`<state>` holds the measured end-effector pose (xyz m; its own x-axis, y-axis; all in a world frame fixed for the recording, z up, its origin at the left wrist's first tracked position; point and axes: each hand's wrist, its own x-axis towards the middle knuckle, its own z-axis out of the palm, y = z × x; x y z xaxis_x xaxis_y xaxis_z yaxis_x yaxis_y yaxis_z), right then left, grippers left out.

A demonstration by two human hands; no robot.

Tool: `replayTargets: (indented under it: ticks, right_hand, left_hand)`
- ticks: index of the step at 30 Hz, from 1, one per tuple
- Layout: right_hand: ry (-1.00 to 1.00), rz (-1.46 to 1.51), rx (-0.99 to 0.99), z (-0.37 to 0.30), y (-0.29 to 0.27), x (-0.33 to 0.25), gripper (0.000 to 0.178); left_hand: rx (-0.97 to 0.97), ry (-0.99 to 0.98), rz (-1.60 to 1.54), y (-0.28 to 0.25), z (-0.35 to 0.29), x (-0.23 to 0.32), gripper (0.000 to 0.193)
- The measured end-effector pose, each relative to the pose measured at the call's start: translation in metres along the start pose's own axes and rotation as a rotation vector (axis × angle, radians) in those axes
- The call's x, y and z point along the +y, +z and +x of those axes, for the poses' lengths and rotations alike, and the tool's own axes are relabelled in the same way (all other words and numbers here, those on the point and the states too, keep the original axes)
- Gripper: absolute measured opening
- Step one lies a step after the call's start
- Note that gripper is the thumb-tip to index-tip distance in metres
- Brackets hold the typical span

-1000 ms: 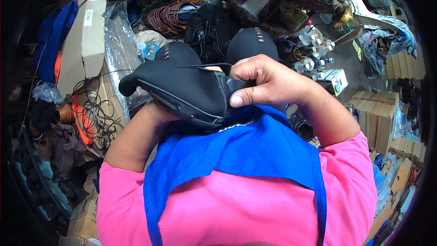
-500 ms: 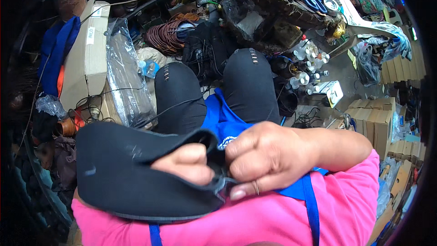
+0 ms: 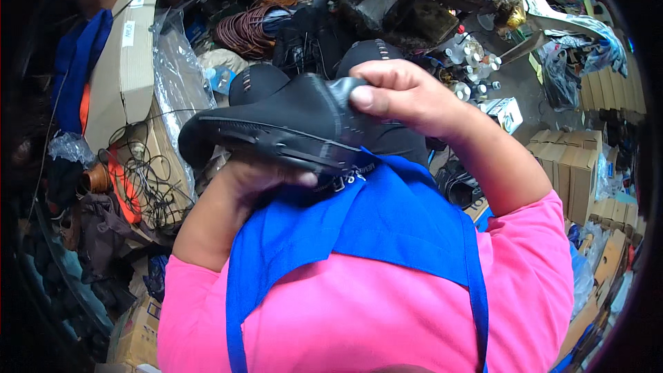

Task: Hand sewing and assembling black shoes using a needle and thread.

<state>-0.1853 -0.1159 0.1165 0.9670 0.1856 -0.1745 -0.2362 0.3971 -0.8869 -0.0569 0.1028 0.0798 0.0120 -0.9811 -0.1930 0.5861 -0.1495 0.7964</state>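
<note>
Clutter is crowding the floor around a coil of brown cable (image 3: 243, 27): cardboard boxes (image 3: 123, 62) lying left of it, stacked cartons (image 3: 579, 166) sitting far right.

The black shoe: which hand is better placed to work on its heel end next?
Probably the right hand: its fingers already pinch the heel end of the black shoe. The left hand lies under the sole and supports it, so it is less free.

Cluttered floor (image 3: 207, 62) probably all around
</note>
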Motion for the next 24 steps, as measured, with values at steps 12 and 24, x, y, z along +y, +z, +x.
replayTargets:
  ticks: [12,24]
  right_hand:
    - [0.089,-0.129,-0.007,0.013,-0.013,0.005,0.034]
    - [-0.143,-0.485,-0.111,-0.007,0.025,-0.018,0.027]
  left_hand:
    - [0.031,0.075,0.108,-0.023,0.026,-0.005,0.072]
    - [0.09,-0.13,0.056,0.026,-0.017,0.042,0.04]
